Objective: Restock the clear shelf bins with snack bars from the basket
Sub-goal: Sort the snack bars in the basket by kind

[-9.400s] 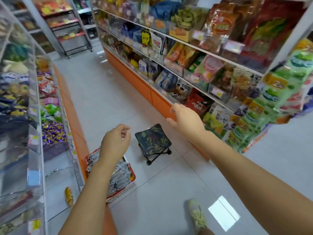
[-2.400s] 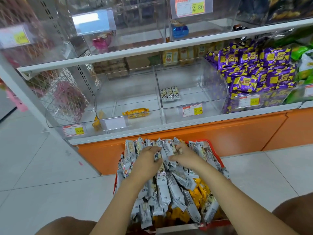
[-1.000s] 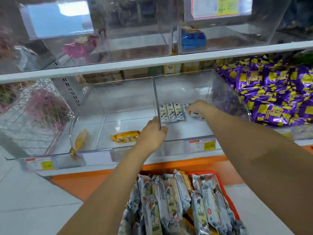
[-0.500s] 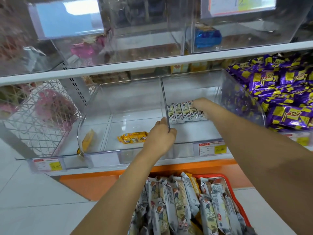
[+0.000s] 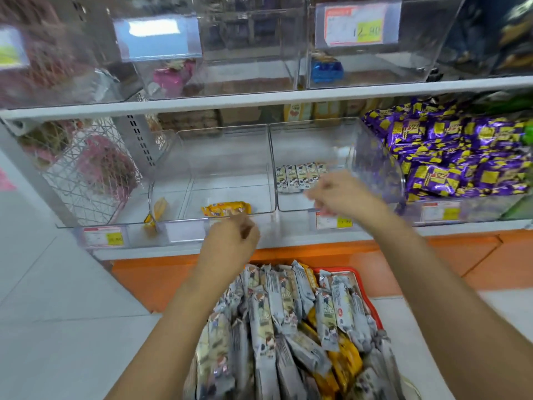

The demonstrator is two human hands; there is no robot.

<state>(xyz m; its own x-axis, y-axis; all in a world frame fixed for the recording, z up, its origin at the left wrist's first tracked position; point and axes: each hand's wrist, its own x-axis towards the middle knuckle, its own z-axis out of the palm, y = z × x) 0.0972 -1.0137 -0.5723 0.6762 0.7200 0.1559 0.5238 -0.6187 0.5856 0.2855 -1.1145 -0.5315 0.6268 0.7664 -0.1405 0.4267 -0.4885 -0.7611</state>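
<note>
A red basket (image 5: 349,270) on the floor below me is heaped with grey-wrapped snack bars (image 5: 274,313) and some yellow ones. On the lower shelf stand two clear bins. The right bin (image 5: 317,140) holds a short row of the same grey bars (image 5: 300,176) at its back. The left bin (image 5: 225,151) holds one yellow bar (image 5: 226,209). My left hand (image 5: 230,241) hangs loosely curled in front of the left bin and holds nothing. My right hand (image 5: 343,194) hovers at the right bin's front lip with relaxed, blurred fingers, holding nothing.
Purple-and-yellow packets (image 5: 450,157) fill the bin to the right. A yellow packet (image 5: 157,210) lies left of the left bin, beside a wire basket (image 5: 86,168). Upper clear bins (image 5: 245,53) hang above. An orange base panel (image 5: 432,255) runs under the shelf.
My right hand has left the bars in the right bin and drawn back to its front lip. My left hand has let go of the bin divider and dropped lower.
</note>
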